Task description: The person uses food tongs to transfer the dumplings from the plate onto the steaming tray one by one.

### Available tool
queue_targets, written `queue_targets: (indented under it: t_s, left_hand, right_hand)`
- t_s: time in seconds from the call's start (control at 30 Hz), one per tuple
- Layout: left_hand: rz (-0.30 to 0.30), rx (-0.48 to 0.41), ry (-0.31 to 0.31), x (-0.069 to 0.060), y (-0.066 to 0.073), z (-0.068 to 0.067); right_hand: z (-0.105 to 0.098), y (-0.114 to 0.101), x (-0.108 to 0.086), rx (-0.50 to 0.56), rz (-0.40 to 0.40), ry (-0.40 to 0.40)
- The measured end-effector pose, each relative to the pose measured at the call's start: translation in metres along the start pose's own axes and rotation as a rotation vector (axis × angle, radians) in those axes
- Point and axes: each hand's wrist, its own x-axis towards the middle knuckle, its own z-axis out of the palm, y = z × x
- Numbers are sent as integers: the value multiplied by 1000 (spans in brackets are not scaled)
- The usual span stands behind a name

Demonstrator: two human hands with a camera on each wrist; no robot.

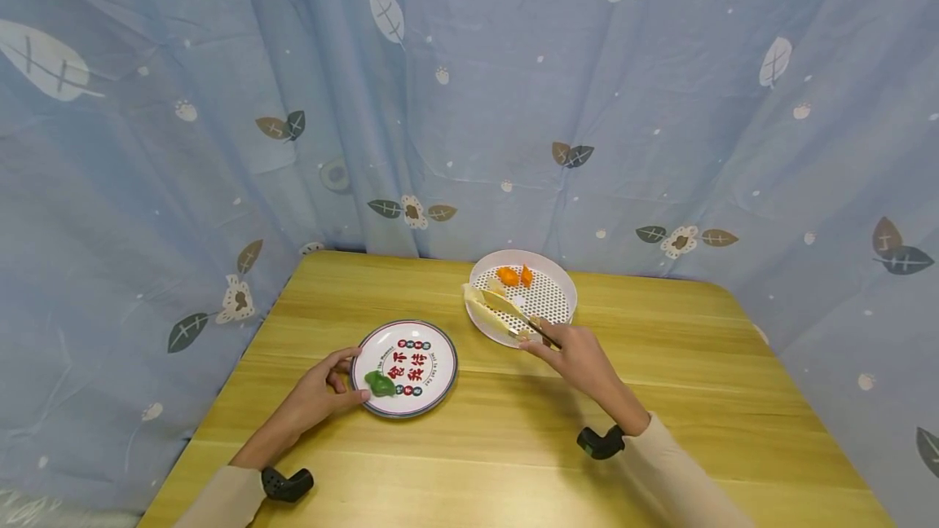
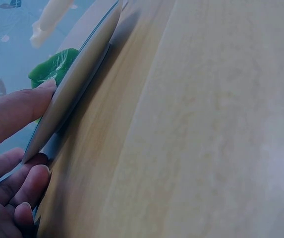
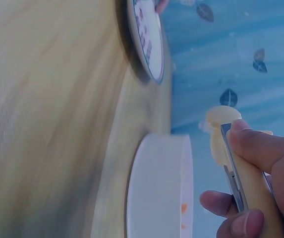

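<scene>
The left hand pinched the rim of a smooth, glossy round plate, on which a shiny, crinkled green piece lay near the thumb. Further right, a white tray with a perforated floor held bright orange pieces. Over it the right hand gripped pale, slim tongs; whether their tips held anything was unclear. Pieces were probably being sorted between dishes, the next move calling for a careful squeeze or lift.

Beige sleeves, black wrist cameras
</scene>
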Motion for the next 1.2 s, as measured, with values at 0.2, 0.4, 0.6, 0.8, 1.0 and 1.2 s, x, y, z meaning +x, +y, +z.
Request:
queue_targets:
  t_s: [0.2,0.4,0.6,0.8,1.0,1.2]
  left_hand:
    - [8,-5,-3,0,0,0]
    - [0,1,-1,-1,-1,0]
    - [1,9,12,-1,-1,1]
    - [6,10,4,-1,-1,1]
    - [14,6,-6,0,-1,0]
    - [10,-8,-3,0,0,0]
  right_hand:
    - [-9,18,-2,1,81,-14]
    - [-15,35,-3,-24,104,-1]
    - [-16,46,-1,-64,147,-11]
    - [-15,54,2,-108,169,-36]
    - [-17,57,6,-130,168,-55]
    - [-16,56,11,-129,131,-58]
